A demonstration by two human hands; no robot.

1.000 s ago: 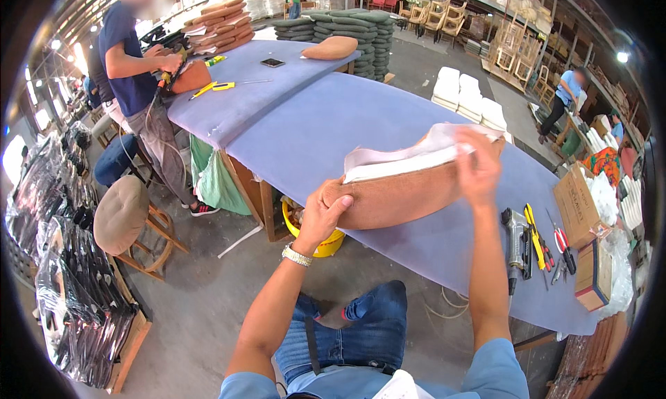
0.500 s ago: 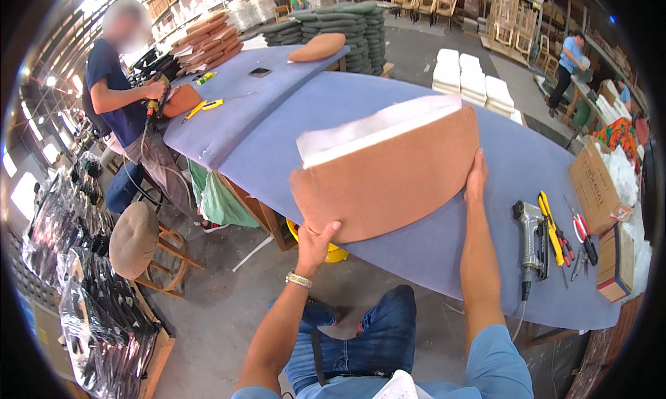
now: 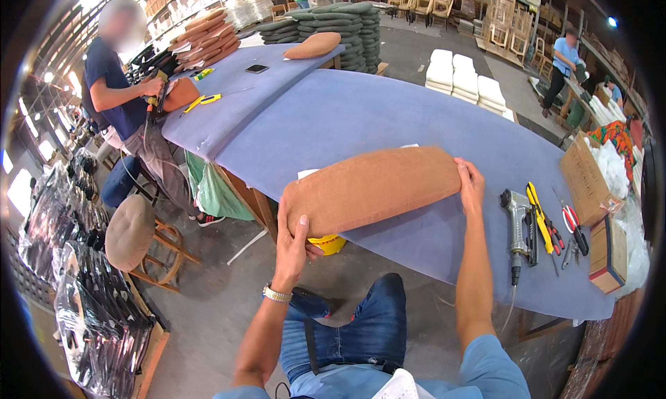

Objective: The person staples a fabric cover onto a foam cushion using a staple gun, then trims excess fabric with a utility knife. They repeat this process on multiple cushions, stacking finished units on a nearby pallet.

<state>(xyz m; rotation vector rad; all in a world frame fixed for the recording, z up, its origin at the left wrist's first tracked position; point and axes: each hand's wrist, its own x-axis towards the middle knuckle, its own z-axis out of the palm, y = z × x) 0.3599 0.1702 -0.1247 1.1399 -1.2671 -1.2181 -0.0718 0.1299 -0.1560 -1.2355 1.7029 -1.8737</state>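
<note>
Left grip [image 3: 291,248] and right grip [image 3: 472,185], partly curled, hold a brown cushion [image 3: 374,189] between them.

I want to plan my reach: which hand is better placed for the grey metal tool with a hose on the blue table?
Probably your right hand: it holds the end of the curved brown fabric pad nearer the grey metal tool. Your left hand holds the opposite end, farther away.
</note>
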